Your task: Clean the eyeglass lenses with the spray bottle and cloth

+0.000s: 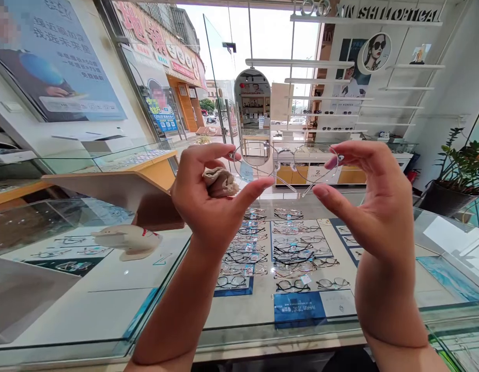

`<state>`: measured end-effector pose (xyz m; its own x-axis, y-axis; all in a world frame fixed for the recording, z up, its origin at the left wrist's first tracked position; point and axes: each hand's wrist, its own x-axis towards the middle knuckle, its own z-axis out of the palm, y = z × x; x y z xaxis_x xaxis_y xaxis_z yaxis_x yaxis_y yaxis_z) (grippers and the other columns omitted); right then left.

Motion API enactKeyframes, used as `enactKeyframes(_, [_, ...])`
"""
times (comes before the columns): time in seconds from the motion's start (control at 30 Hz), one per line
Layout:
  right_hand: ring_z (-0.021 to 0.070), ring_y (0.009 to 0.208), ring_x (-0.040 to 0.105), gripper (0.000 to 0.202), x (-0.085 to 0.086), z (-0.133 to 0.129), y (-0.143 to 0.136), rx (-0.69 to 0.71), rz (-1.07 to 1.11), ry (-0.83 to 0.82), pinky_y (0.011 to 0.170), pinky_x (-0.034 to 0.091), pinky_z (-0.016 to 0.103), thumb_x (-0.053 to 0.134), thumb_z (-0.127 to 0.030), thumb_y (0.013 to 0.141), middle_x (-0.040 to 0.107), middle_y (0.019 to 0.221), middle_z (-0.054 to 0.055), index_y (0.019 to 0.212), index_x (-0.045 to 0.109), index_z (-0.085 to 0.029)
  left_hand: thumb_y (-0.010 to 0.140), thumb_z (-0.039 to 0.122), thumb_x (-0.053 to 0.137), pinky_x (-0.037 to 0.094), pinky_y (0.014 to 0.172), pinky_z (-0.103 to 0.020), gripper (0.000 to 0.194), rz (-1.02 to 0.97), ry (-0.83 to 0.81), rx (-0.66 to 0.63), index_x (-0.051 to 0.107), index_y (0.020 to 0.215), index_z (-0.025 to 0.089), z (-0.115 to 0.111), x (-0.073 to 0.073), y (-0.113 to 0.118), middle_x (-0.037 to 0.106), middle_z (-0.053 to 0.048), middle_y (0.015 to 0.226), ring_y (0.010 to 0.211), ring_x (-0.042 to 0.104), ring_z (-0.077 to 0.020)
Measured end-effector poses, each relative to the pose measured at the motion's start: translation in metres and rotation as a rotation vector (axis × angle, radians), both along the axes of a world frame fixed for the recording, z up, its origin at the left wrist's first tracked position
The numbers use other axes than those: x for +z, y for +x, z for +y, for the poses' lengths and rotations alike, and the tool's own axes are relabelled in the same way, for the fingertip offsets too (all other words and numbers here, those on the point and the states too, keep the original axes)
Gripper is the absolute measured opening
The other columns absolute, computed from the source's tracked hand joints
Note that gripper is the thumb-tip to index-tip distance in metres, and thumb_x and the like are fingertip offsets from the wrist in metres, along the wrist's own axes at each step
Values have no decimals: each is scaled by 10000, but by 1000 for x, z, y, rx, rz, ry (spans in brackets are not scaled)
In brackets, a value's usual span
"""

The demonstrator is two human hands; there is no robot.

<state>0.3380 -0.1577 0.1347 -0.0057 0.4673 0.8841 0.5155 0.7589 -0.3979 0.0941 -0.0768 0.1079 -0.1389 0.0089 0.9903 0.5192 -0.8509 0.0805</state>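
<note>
A pair of thin-rimmed eyeglasses is held up at the middle of the head view, over the glass counter. My left hand grips its left end between thumb side and fingers, and a crumpled beige cloth is tucked in that palm. My right hand pinches the other end near the hinge with its fingertips, the thumb held lower. Both temples point back toward me, their tips close together below the bridge. The lenses look clear, with the shop visible through them.
Beneath my hands is a glass display case with several rows of eyeglasses in it. A beige cap-shaped object and a brown panel are at left. An arched mirror stands beyond; a potted plant is at right.
</note>
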Motion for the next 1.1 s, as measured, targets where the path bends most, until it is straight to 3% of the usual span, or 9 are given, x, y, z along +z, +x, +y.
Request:
enactKeyframes(0.17, [315, 1175, 726, 375, 1, 0, 0, 14, 0, 16, 1175, 589, 557, 885, -427, 956, 732, 1197, 38, 1289, 719, -390, 931, 848, 756, 601, 814, -463, 630, 15, -67, -29, 624, 1300, 355, 1, 2, 0, 664, -38, 1118, 965, 665, -256])
enactKeyframes(0.3, [347, 1167, 726, 373, 2, 3, 1, 2, -4, -11, 1114, 622, 561, 878, -446, 948, 734, 1184, 60, 1282, 722, -391, 930, 822, 779, 584, 817, -449, 618, 64, -56, -92, 613, 1295, 351, 5, 4, -4, 646, -28, 1130, 941, 647, -236])
enactKeyframes(0.43, [352, 1154, 716, 388, 0, 4, 3, 15, -2, 8, 1132, 603, 591, 893, -439, 940, 739, 1180, 57, 1283, 720, -384, 925, 817, 790, 562, 821, -458, 628, 115, -42, -78, 604, 1316, 364, 7, 3, -7, 648, -30, 1149, 961, 638, -249])
enactKeyframes(0.6, [409, 1307, 700, 392, -1, 4, 4, -11, 13, -7, 1037, 650, 589, 887, -434, 939, 749, 1288, 68, 1291, 716, -430, 937, 790, 801, 580, 836, -488, 617, 114, -73, -40, 624, 1368, 385, 9, 2, -6, 696, -45, 1220, 1005, 671, -269])
enactKeyframes(0.83, [440, 1393, 667, 459, -3, 9, 5, 48, 35, -65, 991, 656, 602, 865, -457, 961, 736, 1422, 80, 1379, 675, -449, 945, 789, 799, 585, 747, -409, 588, 96, -114, -33, 701, 1335, 359, 14, 3, -7, 745, -25, 1189, 895, 684, -208])
enactKeyframes(0.93, [439, 1390, 661, 453, -3, 11, 6, -6, 9, -23, 959, 665, 577, 862, -451, 965, 721, 1449, 81, 1380, 680, -443, 936, 787, 812, 578, 754, -401, 619, 87, -136, -36, 703, 1365, 355, 13, 3, -6, 736, -45, 1280, 934, 686, -215])
enactKeyframes(1.1, [407, 1284, 700, 395, -2, 10, 2, -118, 7, 40, 990, 657, 560, 880, -434, 959, 742, 1322, 84, 1327, 741, -408, 952, 757, 817, 561, 727, -397, 589, 71, -171, -48, 708, 1389, 377, 7, 3, -1, 767, -34, 1297, 884, 676, -201])
